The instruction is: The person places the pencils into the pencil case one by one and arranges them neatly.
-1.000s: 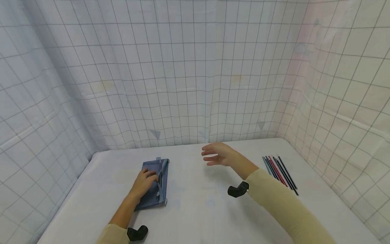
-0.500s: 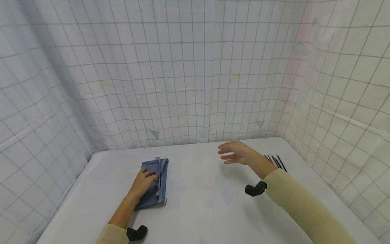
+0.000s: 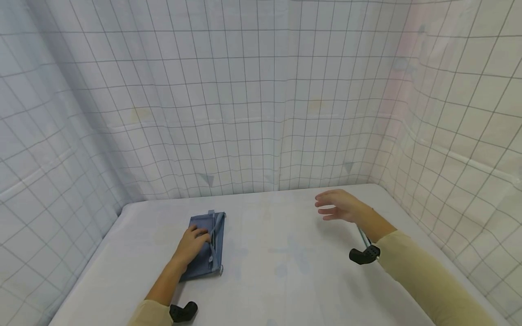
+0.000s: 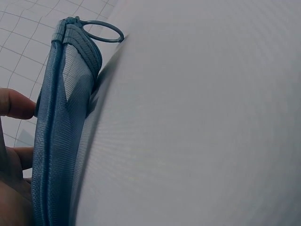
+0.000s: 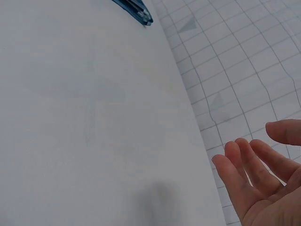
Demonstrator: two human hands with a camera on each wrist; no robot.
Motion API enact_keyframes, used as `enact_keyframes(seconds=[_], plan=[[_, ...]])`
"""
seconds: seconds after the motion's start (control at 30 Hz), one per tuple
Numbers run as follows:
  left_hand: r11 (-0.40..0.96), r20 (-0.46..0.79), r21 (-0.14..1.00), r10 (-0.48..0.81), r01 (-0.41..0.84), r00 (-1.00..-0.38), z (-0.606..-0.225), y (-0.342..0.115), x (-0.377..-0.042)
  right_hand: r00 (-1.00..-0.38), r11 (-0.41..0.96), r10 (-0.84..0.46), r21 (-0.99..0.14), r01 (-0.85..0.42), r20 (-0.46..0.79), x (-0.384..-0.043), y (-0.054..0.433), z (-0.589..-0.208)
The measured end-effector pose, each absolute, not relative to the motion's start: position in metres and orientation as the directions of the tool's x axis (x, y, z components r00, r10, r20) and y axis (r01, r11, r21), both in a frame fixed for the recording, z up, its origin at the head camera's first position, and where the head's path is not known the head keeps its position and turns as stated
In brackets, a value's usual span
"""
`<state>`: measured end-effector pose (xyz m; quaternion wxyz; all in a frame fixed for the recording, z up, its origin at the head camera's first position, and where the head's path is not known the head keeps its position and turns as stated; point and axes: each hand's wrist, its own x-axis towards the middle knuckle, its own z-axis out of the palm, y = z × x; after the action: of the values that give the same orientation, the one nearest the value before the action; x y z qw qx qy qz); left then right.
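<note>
A flat blue zip pouch (image 3: 201, 267) with a light-blue strap lies on the white table at the left. My left hand (image 3: 191, 244) rests on top of it, fingers loosely bent beside the zip. In the left wrist view, the fingertips touch the upper face of the pouch (image 4: 51, 141), and a ring hangs at its corner. Over the right side of the table my right hand (image 3: 338, 206) hovers with relaxed, spread fingers and nothing in them. Under that forearm, a bit of the pencils (image 3: 363, 236) shows; the others are hidden by the arm and sleeve.
White cloth with a dark grid (image 3: 261, 113) hangs behind the table and on both sides. The white table (image 3: 269, 271) spreads between the hands. Each wrist carries a black device, such as the right one (image 3: 364, 255).
My right hand has moved steadily to the right above the table, and its arm now covers most of the pencils. The left hand and the pouch have stayed in place.
</note>
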<state>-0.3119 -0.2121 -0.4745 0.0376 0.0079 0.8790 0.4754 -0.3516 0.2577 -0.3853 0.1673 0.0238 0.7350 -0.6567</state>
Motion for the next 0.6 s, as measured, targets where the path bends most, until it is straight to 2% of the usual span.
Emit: enact_keyframes(seconds=[0.6], plan=[[0.557,-0.073,0.830,0.041,-0.038,-0.997,-0.472,-0.210,-0.312,-0.960,0.234,-0.070,-0.940,0.250,-0.273,-0.339,0.328,-0.402]])
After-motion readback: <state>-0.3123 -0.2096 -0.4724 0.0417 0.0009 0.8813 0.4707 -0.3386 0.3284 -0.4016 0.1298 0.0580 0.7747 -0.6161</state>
